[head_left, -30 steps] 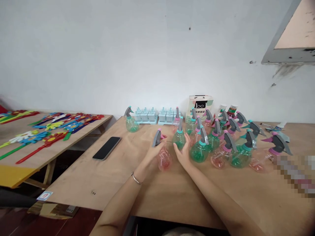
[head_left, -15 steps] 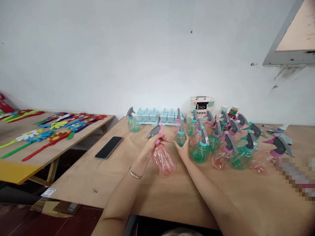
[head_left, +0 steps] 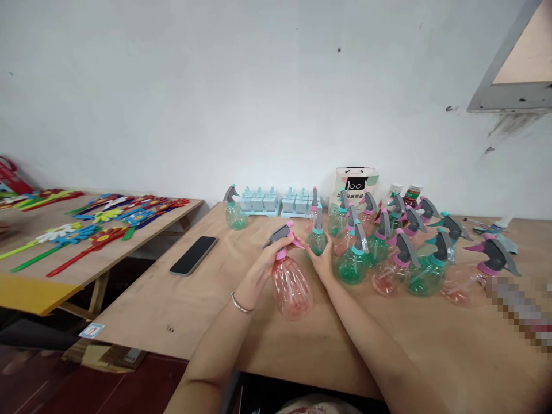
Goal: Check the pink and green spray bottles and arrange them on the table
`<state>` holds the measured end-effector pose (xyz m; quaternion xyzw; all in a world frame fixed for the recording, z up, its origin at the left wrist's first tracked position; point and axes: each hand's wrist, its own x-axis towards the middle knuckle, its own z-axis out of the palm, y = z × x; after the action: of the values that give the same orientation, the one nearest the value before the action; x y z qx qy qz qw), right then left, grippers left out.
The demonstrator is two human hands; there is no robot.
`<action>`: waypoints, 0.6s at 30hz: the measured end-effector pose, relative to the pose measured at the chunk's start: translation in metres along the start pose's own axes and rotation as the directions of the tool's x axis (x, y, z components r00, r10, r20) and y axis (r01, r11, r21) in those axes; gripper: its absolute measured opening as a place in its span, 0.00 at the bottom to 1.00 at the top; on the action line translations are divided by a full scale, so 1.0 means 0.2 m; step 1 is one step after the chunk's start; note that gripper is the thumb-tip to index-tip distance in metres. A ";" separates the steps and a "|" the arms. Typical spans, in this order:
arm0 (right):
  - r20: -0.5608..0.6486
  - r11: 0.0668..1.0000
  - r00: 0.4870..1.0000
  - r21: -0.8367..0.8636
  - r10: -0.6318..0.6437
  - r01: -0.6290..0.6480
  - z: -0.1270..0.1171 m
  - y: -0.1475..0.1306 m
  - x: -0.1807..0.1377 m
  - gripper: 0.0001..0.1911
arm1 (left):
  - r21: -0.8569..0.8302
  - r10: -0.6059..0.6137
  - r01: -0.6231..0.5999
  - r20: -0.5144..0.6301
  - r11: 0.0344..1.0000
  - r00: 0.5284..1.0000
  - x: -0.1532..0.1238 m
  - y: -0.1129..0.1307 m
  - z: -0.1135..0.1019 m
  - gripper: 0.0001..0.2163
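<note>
My left hand (head_left: 266,259) is wrapped around the neck of a clear pink spray bottle (head_left: 293,290) with a grey trigger and pink collar. The bottle leans a little, its base towards me; I cannot tell whether it touches the table. Its pink nozzle tip points right, close to my right thumb. My right hand (head_left: 322,260) has its thumb and fingers on either side of a small green spray bottle (head_left: 317,240) with a turquoise collar, which stands upright. Just right of that hand stands another green spray bottle (head_left: 351,265).
Several pink and green spray bottles (head_left: 426,275) crowd the table's right side. Turquoise ice-pop moulds (head_left: 264,202), a green bottle (head_left: 236,215) and a paper bag (head_left: 352,190) stand along the wall. A phone (head_left: 193,255) lies left. Colourful flower-shaped pieces (head_left: 99,238) cover another table.
The pink spray bottle in my left hand has shifted slightly right and towards me, its nozzle nearer my right thumb. My right hand stays at the green bottle. The camera view has shifted slightly.
</note>
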<state>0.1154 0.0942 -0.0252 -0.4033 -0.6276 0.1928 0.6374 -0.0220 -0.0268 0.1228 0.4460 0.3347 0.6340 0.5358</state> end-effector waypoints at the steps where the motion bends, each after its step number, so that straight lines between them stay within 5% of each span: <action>1: 0.001 1.000 1.000 -0.002 -0.003 0.003 0.00 0.00 0.00 0.44 | -0.002 -0.024 0.024 0.021 1.000 0.999 0.00 0.00 0.00 0.10; 8: 0.019 1.000 1.000 0.006 -0.024 0.024 -0.01 0.00 0.00 0.44 | -0.027 0.142 -0.152 -0.232 0.988 0.962 0.00 -0.03 0.01 0.15; 13: 0.028 1.000 1.000 0.027 -0.001 0.001 0.00 0.01 0.00 0.45 | -0.024 0.118 -0.122 -0.134 0.992 0.984 0.02 -0.04 -0.01 0.10; 18: 0.065 0.999 0.998 0.039 0.006 -0.008 -0.01 0.01 -0.01 0.44 | -0.006 0.276 -0.288 -0.266 0.958 0.924 0.02 -0.07 -0.03 0.15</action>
<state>0.1174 0.0938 -0.0278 -0.3865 -0.6426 0.2204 0.6237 -0.0218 -0.0195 0.1094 0.3896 0.3207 0.7652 0.3998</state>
